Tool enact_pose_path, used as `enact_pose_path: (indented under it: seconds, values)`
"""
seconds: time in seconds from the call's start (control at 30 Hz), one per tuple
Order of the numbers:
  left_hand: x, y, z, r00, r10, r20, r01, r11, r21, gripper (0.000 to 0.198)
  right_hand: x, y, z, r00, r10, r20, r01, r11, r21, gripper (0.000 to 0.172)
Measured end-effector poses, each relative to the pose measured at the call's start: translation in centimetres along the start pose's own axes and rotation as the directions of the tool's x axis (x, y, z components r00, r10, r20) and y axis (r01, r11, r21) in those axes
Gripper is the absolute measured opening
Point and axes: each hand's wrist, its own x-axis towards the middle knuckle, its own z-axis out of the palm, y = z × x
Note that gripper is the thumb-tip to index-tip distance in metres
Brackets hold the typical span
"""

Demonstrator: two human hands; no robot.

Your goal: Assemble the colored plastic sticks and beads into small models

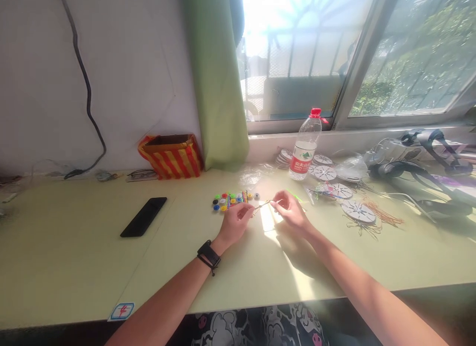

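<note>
My left hand (pixel 235 221), a black band on its wrist, and my right hand (pixel 289 210) are both pinched on a thin brownish strand (pixel 262 204) stretched between them just above the pale green table (pixel 74 247). Behind the left hand lies a cluster of small coloured beads or buttons (pixel 231 200). To the right of the right hand lie white round discs (pixel 359 211) with cords and orange threads (pixel 385 216).
A black phone (pixel 144 216) lies to the left. A striped orange box (pixel 171 155), glasses (pixel 141 175) and a green curtain (pixel 217 78) stand at the back. A water bottle (pixel 305 145), plastic bags and a headset with straps (pixel 420 155) sit under the window.
</note>
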Motion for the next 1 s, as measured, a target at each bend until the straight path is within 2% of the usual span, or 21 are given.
enact_pose_path:
  seconds: [0.07,0.13,0.23,0.33,0.4,0.47,0.6,0.67,0.73,0.8,0.9,1.0]
  values:
    - [0.2,0.0,-0.1,0.997,-0.028,-0.073,0.025,0.998,-0.049,0.021,-0.1,-0.2,-0.2,0.999,0.0,0.051,0.002,0.999,-0.048,0.036]
    - [0.3,0.0,-0.2,0.993,-0.052,-0.103,0.042,0.995,-0.092,0.018,-0.6,-1.0,-0.1,0.974,0.007,0.224,0.002,0.999,-0.04,0.033]
    - [0.3,0.1,-0.1,0.998,-0.049,-0.05,0.042,0.991,-0.125,0.015,-1.5,-2.6,0.1,0.898,0.027,0.44,-0.025,1.0,-0.01,0.037]
    - [0.1,0.1,0.1,0.999,-0.04,0.026,0.044,0.985,-0.167,0.015,-2.1,-3.5,0.2,0.862,0.075,0.501,-0.073,0.997,-0.024,0.046]
    - [0.0,0.0,0.2,0.996,-0.058,0.062,0.069,0.976,-0.208,0.021,-2.1,-3.4,0.2,0.855,0.113,0.506,-0.125,0.992,-0.009,0.05]
    - [0.0,0.0,0.3,0.993,-0.084,0.079,0.1,0.968,-0.23,0.028,-2.0,-3.0,0.2,0.87,0.115,0.479,-0.148,0.988,0.031,0.05]
    - [0.0,-0.2,0.3,0.991,-0.128,0.027,0.131,0.972,-0.193,0.032,-1.1,-1.5,0.3,0.963,0.048,0.264,-0.064,0.997,0.052,0.032]
    - [0.1,-0.3,0.3,0.992,-0.127,0.013,0.128,0.98,-0.152,0.028,-0.6,-0.5,0.3,0.986,0.029,0.166,-0.034,0.999,0.026,0.021]
    - [0.1,-0.4,0.3,0.994,-0.106,0.021,0.108,0.988,-0.109,0.023,-0.2,0.4,0.2,0.993,-0.007,0.116,0.01,1.0,-0.023,0.015]
    - [0.1,-0.5,0.2,0.996,-0.084,0.034,0.086,0.994,-0.072,0.021,0.0,1.1,0.0,0.993,-0.07,0.099,0.081,0.991,-0.106,0.016]
    - [0.2,-0.6,0.2,0.997,-0.065,0.04,0.067,0.997,-0.035,0.018,-0.1,1.7,-0.2,0.982,-0.16,0.104,0.182,0.949,-0.256,0.016]
    - [0.2,-0.7,0.2,0.998,-0.051,0.048,0.051,0.999,-0.009,0.018,-0.1,2.0,-0.1,0.969,-0.218,0.117,0.245,0.912,-0.327,0.015]
